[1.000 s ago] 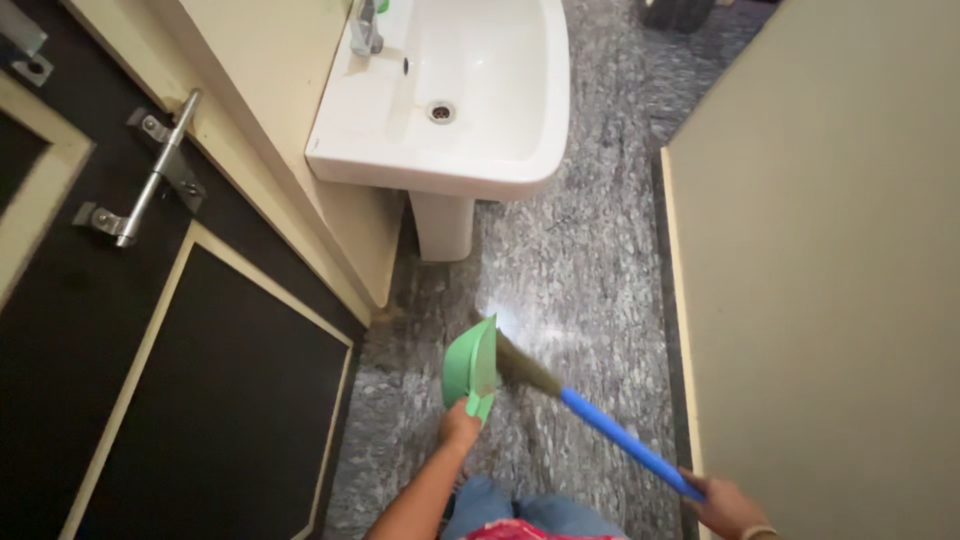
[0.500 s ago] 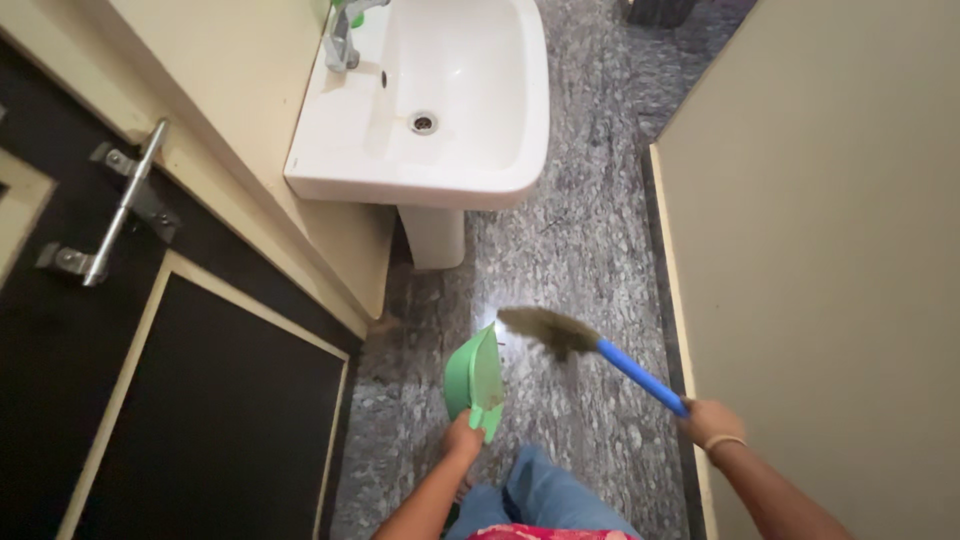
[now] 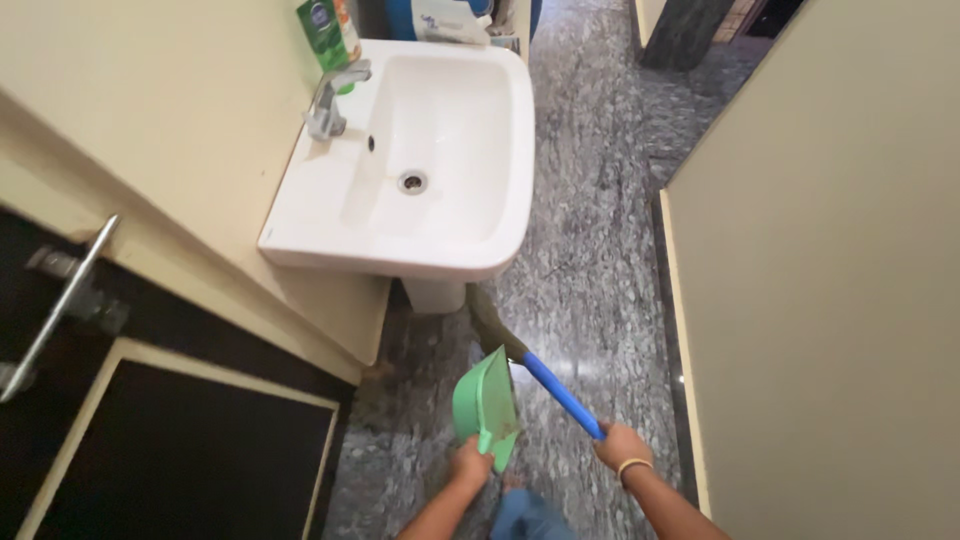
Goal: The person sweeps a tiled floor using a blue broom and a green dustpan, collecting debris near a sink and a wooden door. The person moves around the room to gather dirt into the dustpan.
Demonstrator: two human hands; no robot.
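We see a green plastic dustpan held low over the grey speckled stone floor, just in front of the white ceramic pedestal sink. Our left hand is closed around its short handle at the near end, and the pan's mouth faces away from us toward the foot of the sink. Just to the right of the dustpan runs a broom with a blue handle and brownish bristles; its long axis slants from our right hand, which is wrapped around the near end of the handle, up and leftward to the bristle tip beneath the front rim of the sink. The bristles lie beyond the dustpan's mouth, so the sweep line runs back toward the pan. The two hands are near each other, left at the pan, right at the broom. On the sink's back edge stand a metal tap and a green bottle. Left of the sink is a dark door with a metal bolt; right of it, a plain cream wall.
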